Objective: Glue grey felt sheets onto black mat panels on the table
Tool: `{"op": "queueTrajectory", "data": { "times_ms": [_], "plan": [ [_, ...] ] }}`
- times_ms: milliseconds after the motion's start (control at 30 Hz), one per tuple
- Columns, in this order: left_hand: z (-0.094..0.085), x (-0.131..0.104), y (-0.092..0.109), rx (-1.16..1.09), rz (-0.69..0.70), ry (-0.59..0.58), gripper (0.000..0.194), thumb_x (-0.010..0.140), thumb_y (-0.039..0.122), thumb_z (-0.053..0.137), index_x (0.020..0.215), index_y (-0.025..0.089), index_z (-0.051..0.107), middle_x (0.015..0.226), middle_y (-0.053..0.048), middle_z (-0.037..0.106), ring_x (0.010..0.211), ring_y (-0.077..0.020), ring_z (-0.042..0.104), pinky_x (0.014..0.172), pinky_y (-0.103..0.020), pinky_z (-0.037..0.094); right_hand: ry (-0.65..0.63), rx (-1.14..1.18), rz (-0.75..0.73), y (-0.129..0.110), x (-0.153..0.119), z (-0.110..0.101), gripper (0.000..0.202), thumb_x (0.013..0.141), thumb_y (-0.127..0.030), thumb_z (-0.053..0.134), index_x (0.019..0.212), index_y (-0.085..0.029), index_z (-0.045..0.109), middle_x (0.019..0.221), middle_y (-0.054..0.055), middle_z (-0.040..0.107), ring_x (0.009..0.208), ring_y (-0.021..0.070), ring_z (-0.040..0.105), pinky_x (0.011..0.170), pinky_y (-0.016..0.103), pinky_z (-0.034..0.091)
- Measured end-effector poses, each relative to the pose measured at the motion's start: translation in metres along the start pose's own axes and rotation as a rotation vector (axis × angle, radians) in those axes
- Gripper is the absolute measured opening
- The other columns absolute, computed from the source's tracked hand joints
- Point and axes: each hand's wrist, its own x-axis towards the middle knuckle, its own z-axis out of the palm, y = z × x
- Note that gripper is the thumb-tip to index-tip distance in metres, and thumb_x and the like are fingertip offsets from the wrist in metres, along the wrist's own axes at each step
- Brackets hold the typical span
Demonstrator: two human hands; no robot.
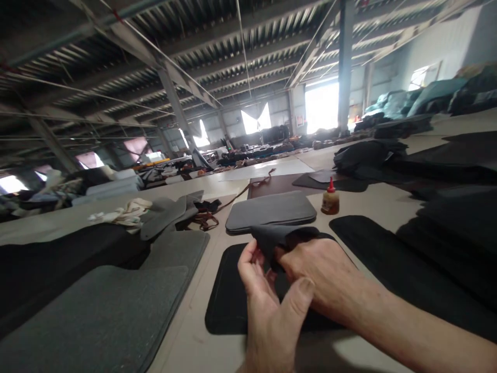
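Note:
A dark grey, flexible sheet of leather-like material (271, 239) is folded up in front of me. My right hand (318, 267) is closed on its folded part, and its fingertips are partly hidden in the fold. My left hand (269, 305) is beside it, fingers curved up against the sheet's left edge, thumb stretched away from them. Under both hands lies a black panel with rounded corners (225, 298), flat on the table (186, 331). Just behind, a stack of grey rounded panels (272, 210) lies close to the raised sheet.
A small bottle with a red nozzle (330, 199) and amber contents stands behind my right hand. Grey panels (97, 311) are piled at left, black panels (411, 264) at right. White cloth scraps (130, 213) and a brown strip (248, 187) lie farther back.

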Motion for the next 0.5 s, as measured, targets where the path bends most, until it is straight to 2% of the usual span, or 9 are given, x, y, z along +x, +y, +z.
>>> {"op": "queueTrajectory", "data": {
  "times_ms": [67,100,200,267,333,433,500],
  "plan": [
    [-0.010,0.006,-0.001,0.111,-0.042,0.056,0.089,0.072,0.052,0.082,0.141,0.027,0.034,0.150,-0.014,0.041,0.142,-0.0332,0.037,0.113,-0.045,0.034,-0.019,-0.113,-0.050,-0.003,0.001,0.005,0.024,0.091,-0.016,0.057,0.111,-0.024,0.068,0.090,0.008,0.070,0.072,0.0240,0.069,0.052,0.027,0.040],
    [-0.015,0.010,-0.002,0.142,-0.075,0.061,0.083,0.073,0.050,0.082,0.139,0.026,0.037,0.147,-0.015,0.045,0.139,-0.0324,0.042,0.111,-0.044,0.037,-0.006,-0.150,-0.057,-0.004,0.002,0.009,0.025,0.091,-0.014,0.056,0.111,-0.023,0.068,0.090,0.009,0.069,0.072,0.0242,0.069,0.051,0.027,0.040],
    [-0.028,0.020,-0.003,0.040,-0.224,-0.001,0.064,0.080,0.048,0.076,0.130,0.022,0.046,0.123,-0.013,0.063,0.111,-0.0270,0.064,0.092,-0.037,0.048,0.019,-0.234,-0.065,-0.007,0.001,0.023,0.023,0.088,-0.008,0.056,0.104,-0.021,0.068,0.088,0.010,0.065,0.070,0.0235,0.067,0.051,0.027,0.039],
    [-0.035,0.026,-0.003,-0.044,-0.297,-0.008,0.055,0.083,0.044,0.073,0.126,0.021,0.048,0.106,-0.008,0.069,0.089,-0.0208,0.068,0.079,-0.031,0.050,0.050,-0.276,-0.073,-0.010,-0.001,0.031,0.023,0.088,-0.009,0.055,0.104,-0.022,0.067,0.084,0.009,0.063,0.068,0.0238,0.066,0.050,0.027,0.037],
    [-0.040,0.030,-0.005,-0.058,-0.311,0.010,0.049,0.083,0.039,0.074,0.122,0.020,0.051,0.101,-0.006,0.070,0.078,-0.0164,0.066,0.072,-0.028,0.048,0.093,-0.309,-0.088,-0.013,-0.003,0.038,0.033,0.088,-0.010,0.057,0.117,-0.024,0.063,0.083,0.008,0.061,0.066,0.0236,0.064,0.049,0.027,0.035],
    [-0.047,0.037,-0.010,-0.036,-0.260,0.017,0.039,0.081,0.029,0.073,0.114,0.019,0.057,0.104,-0.006,0.071,0.081,-0.0152,0.066,0.075,-0.026,0.049,0.111,-0.321,-0.111,-0.017,-0.008,0.047,0.046,0.085,-0.011,0.059,0.129,-0.023,0.057,0.081,0.006,0.060,0.064,0.0222,0.062,0.049,0.027,0.034],
    [-0.051,0.043,-0.016,-0.029,-0.217,0.038,0.032,0.077,0.022,0.072,0.107,0.017,0.062,0.104,-0.005,0.072,0.087,-0.0158,0.067,0.079,-0.026,0.049,0.136,-0.315,-0.138,-0.019,-0.012,0.054,0.047,0.084,-0.011,0.059,0.130,-0.022,0.057,0.082,0.006,0.059,0.065,0.0224,0.060,0.049,0.029,0.034]
  ]
}}
